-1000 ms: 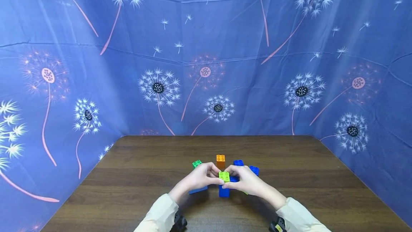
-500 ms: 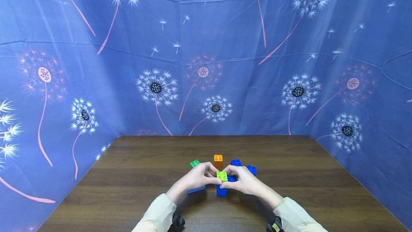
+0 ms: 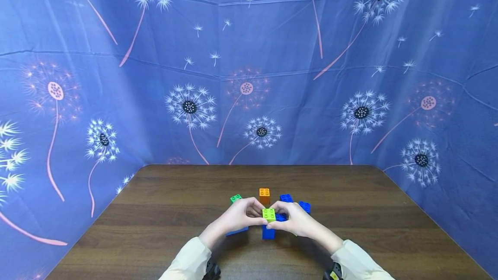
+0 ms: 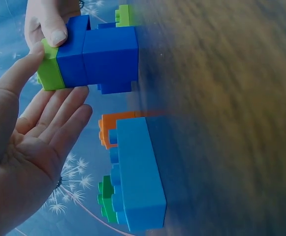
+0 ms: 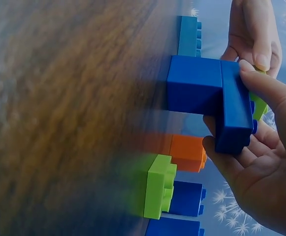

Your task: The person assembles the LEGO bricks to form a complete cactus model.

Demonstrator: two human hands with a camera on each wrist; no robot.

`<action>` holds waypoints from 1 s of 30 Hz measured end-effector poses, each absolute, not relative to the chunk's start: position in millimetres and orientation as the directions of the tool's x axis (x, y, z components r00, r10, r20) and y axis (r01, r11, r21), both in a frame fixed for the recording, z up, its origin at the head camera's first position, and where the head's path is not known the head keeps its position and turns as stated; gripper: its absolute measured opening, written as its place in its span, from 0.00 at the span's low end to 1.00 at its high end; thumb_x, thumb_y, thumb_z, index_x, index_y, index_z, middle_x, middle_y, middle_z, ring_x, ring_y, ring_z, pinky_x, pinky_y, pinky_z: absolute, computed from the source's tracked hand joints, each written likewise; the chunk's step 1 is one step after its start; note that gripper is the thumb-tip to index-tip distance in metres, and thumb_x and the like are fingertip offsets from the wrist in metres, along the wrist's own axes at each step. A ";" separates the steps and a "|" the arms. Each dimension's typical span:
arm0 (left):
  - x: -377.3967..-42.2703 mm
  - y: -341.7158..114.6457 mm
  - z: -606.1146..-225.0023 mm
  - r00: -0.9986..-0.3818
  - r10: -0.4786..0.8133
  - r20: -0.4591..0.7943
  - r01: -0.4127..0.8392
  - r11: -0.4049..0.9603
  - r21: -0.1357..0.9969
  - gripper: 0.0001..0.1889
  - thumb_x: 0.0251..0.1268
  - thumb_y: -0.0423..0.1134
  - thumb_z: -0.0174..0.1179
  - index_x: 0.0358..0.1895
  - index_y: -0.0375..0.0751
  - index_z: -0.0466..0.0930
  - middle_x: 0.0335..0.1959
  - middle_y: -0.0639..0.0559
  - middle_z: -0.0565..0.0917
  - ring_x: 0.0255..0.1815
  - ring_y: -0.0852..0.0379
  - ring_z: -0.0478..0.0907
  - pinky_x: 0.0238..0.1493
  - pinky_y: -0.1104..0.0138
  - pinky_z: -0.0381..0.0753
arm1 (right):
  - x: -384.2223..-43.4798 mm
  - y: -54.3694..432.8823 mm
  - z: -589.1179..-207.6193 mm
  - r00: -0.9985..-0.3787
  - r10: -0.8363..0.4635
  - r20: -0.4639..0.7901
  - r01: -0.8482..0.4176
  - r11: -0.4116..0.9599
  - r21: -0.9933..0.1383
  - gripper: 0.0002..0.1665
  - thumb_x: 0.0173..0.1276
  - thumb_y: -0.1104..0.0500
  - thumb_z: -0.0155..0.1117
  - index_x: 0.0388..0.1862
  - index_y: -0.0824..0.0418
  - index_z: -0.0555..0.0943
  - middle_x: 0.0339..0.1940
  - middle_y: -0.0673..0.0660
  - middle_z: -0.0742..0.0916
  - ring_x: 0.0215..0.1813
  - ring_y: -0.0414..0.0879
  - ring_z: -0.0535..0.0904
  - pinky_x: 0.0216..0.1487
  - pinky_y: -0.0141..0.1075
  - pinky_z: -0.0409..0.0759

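Observation:
A stack of toy building bricks stands between both hands: a dark blue brick [image 3: 268,233] at the bottom, a longer blue brick [image 5: 235,105] across it, and a lime green brick [image 3: 268,214] on top. My left hand [image 3: 242,214] pinches the lime brick, thumb on the near side and fingers at the far side. From the right, my right hand [image 3: 294,218] grips the overhanging end of the longer blue brick between thumb and fingers. Both thumb tips meet close to the lime brick's near edge.
On the brown table [image 3: 175,193] around the stack stand a light blue long brick [image 4: 142,174], a green brick [image 3: 235,198], an orange brick [image 3: 264,195], blue bricks [image 3: 305,206] and another lime brick [image 5: 158,187]. A blue dandelion-print cloth [image 3: 295,98] hangs behind.
The head view has shifted slightly. Hands and bricks keep practically the same positions, with both hands staying on the stack.

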State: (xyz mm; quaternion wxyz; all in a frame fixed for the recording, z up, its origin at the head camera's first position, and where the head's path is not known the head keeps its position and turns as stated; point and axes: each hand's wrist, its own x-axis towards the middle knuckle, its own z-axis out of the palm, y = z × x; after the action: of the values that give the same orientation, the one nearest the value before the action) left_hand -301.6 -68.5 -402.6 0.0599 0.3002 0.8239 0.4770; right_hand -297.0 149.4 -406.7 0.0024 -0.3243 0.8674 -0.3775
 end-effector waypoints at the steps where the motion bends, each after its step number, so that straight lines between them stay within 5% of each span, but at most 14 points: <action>1: -301.2 -68.9 -402.8 -0.810 0.554 0.191 0.443 0.365 0.819 0.13 0.57 0.38 0.66 0.43 0.40 0.78 0.37 0.50 0.85 0.37 0.61 0.83 0.39 0.74 0.80 | -297.1 149.6 -406.8 -0.789 -0.566 0.239 -0.561 0.504 -0.657 0.19 0.58 0.46 0.68 0.43 0.55 0.79 0.38 0.46 0.86 0.43 0.39 0.82 0.44 0.32 0.78; 9: -301.9 -74.3 -404.7 -0.795 0.558 0.239 0.517 0.417 0.747 0.14 0.57 0.46 0.65 0.45 0.47 0.80 0.39 0.56 0.85 0.39 0.66 0.82 0.45 0.70 0.79 | -297.2 151.7 -406.9 -0.780 -0.579 0.237 -0.568 0.497 -0.656 0.19 0.58 0.47 0.68 0.44 0.55 0.79 0.39 0.47 0.86 0.42 0.38 0.82 0.43 0.31 0.77; 30: -310.8 -103.6 -403.6 -0.835 0.501 0.227 0.495 0.503 0.708 0.17 0.59 0.40 0.64 0.47 0.33 0.80 0.42 0.42 0.85 0.41 0.53 0.83 0.46 0.61 0.81 | -301.1 152.0 -407.6 -0.803 -0.552 0.224 -0.547 0.534 -0.645 0.21 0.59 0.45 0.67 0.46 0.55 0.78 0.39 0.46 0.85 0.44 0.41 0.82 0.46 0.35 0.79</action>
State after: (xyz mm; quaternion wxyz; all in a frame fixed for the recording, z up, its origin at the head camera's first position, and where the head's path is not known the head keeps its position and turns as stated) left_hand -310.8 -103.6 -403.6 0.0041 0.2872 0.8670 0.4072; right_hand -301.1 152.0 -407.6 0.0036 -0.3138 0.8758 -0.3667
